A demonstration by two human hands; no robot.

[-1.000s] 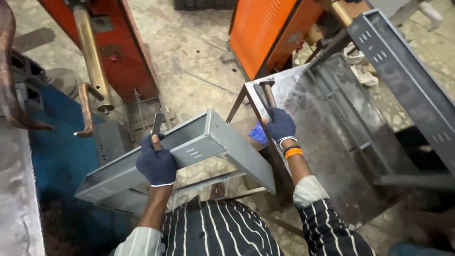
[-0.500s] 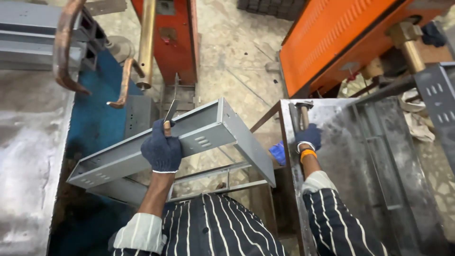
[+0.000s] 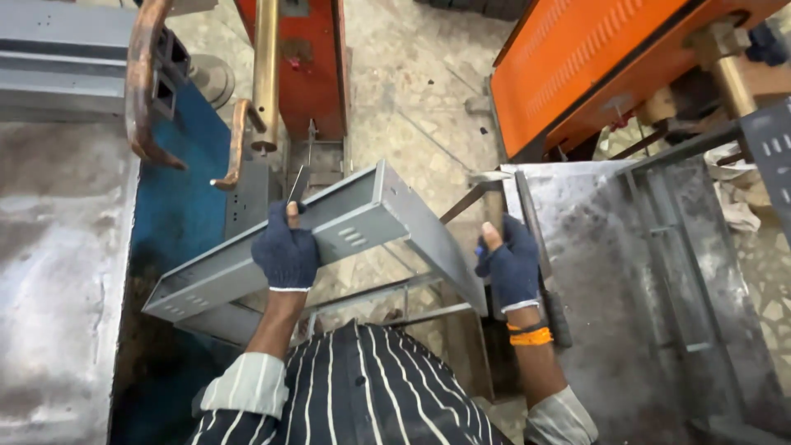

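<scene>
A long grey sheet-metal channel (image 3: 362, 214) with small slots is tilted across the middle, its right end lower and nearer to me. My left hand (image 3: 284, 251), in a dark blue knit glove, grips its upper rim near the middle. My right hand (image 3: 511, 268), also gloved and with an orange band at the wrist, lies at the left edge of a steel table (image 3: 626, 272). Its fingers are curled over a hammer (image 3: 556, 317) that lies along that edge. The hand is just right of the channel's end and does not hold it.
An orange machine cabinet (image 3: 593, 66) stands at the back right. A red machine (image 3: 321, 58) with a brass rod (image 3: 265, 74) and a curved copper arm (image 3: 144, 91) stands at the back left. More grey channels (image 3: 58, 66) lie top left. A thin metal frame (image 3: 684, 247) rests on the table.
My right hand with the hammer has come down along the table's left edge toward me. My left hand keeps the same hold on the channel, which has swung slightly.
</scene>
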